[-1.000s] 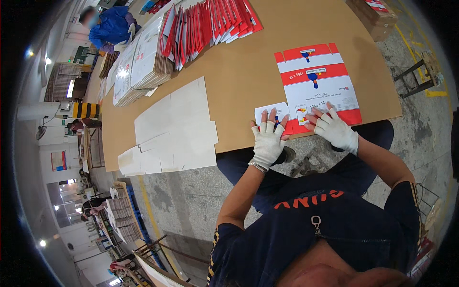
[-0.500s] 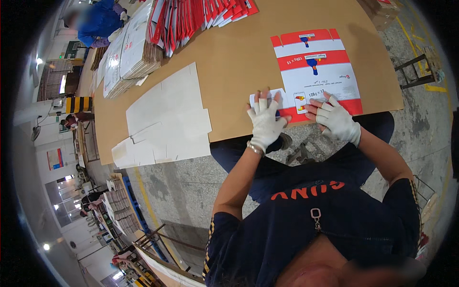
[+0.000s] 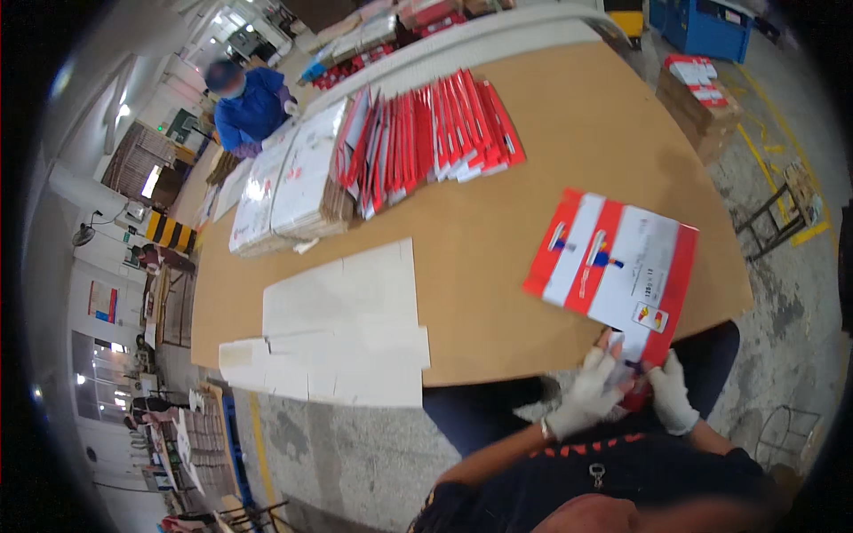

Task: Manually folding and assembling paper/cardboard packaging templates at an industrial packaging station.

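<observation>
A flat red-and-white printed carton blank [image 3: 622,262] lies slanted at the table's right, its near end projecting over the edge toward me. My left hand [image 3: 586,391], in a white glove with bare fingertips, closes on the narrow flap at that end. My right hand [image 3: 673,395], gloved the same way, grips the near right corner of the blank beside it. Some fingers of both hands are hidden or blurred. Left of the hands, a plain white cardboard blank [image 3: 346,311] lies flat with slits along its edges.
A fanned row of red-and-white folded cartons [image 3: 426,138] stands at the table's far side. Left of it sit strapped bundles of flat cartons [image 3: 293,182]. Brown board covers the table [image 3: 498,240]. A person in blue [image 3: 249,107] works beyond. At the far right is a cardboard box [image 3: 697,107].
The printed blank has turned askew and its near end has come toward me. My hands, earlier spread over its near edge, now grip that end. The view has shifted too.
</observation>
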`<state>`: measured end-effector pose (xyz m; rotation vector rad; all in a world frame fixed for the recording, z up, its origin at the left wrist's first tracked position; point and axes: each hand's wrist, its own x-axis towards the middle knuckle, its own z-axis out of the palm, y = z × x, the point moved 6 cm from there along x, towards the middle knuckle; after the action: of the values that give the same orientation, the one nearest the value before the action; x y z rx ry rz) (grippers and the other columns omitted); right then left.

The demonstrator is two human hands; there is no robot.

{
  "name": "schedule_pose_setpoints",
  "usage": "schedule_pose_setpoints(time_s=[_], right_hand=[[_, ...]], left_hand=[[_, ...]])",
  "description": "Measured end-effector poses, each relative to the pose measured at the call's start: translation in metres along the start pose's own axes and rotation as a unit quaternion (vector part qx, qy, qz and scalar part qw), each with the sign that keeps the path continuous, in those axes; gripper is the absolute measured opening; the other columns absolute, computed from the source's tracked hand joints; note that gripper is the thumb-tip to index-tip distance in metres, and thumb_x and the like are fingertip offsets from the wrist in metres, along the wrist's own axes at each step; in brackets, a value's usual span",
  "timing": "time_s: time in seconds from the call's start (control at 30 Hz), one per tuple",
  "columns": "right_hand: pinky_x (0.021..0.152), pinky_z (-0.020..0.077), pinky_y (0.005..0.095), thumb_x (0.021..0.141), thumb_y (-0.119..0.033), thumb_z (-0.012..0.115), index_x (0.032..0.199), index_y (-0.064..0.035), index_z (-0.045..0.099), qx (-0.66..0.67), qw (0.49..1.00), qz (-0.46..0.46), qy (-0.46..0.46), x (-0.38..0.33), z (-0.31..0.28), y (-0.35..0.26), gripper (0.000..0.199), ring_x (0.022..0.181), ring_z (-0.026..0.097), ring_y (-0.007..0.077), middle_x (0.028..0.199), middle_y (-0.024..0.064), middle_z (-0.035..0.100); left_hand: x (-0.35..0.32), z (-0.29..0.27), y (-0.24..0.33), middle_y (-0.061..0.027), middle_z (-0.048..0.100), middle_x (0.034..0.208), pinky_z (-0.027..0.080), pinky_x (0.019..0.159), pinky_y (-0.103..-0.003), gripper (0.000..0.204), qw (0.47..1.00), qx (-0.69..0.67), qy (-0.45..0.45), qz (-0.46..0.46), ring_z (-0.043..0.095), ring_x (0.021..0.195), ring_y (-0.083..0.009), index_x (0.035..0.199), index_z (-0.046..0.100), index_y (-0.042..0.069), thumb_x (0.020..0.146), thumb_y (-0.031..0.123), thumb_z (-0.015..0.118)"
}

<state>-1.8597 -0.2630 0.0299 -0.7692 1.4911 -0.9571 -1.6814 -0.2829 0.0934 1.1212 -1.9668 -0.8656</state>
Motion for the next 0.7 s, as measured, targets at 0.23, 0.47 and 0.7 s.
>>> schedule_pose_setpoints(time_s=[0.23, 0.47, 0.7], right_hand=[[0.06, 0.0477, 0.0301, 0.083, -0.006, 0.06, 0.108, 0.0045, 0.053, -0.295, 0.915, -0.273, -0.036, 0.215, -0.066, -0.161, 0.028, 0.074, 0.057, 0.0124, 0.083, 0.0065, 0.06], [0.075, 0.0505, 0.0365, 0.083, -0.017, 0.059, 0.113, 0.0028, 0.059, -0.266, 0.886, -0.376, -0.053, 0.446, 0.168, -0.256, 0.036, 0.081, 0.065, 0.0237, 0.091, 0.0168, 0.068], [0.108, 0.0347, 0.0396, 0.088, -0.024, 0.059, 0.137, 0.0014, 0.04, -0.411, 0.816, -0.406, 0.003, 0.449, 0.208, -0.245, 0.059, 0.131, 0.041, 0.0314, 0.139, 0.0215, 0.044]], left_hand=[[-0.089, -0.155, -0.075, -0.0216, 0.053, 0.116, 0.037, 0.093, -0.051, 0.078, 0.919, 0.318, 0.086, -0.218, 0.048, 0.109, -0.041, 0.128, 0.049, -0.002, 0.067, 0.035, 0.081], [-0.164, -0.198, -0.114, -0.0262, 0.024, 0.149, 0.013, 0.109, -0.064, 0.097, 0.787, 0.414, 0.071, -0.451, 0.018, 0.14, -0.0457, 0.141, 0.033, 0.0, 0.068, 0.049, 0.075], [-0.172, -0.237, -0.092, -0.0175, 0.061, 0.117, 0.051, 0.087, -0.042, 0.038, 0.817, 0.418, 0.191, -0.349, 0.058, 0.109, -0.0364, 0.115, 0.057, 0.001, 0.078, 0.011, 0.063]])
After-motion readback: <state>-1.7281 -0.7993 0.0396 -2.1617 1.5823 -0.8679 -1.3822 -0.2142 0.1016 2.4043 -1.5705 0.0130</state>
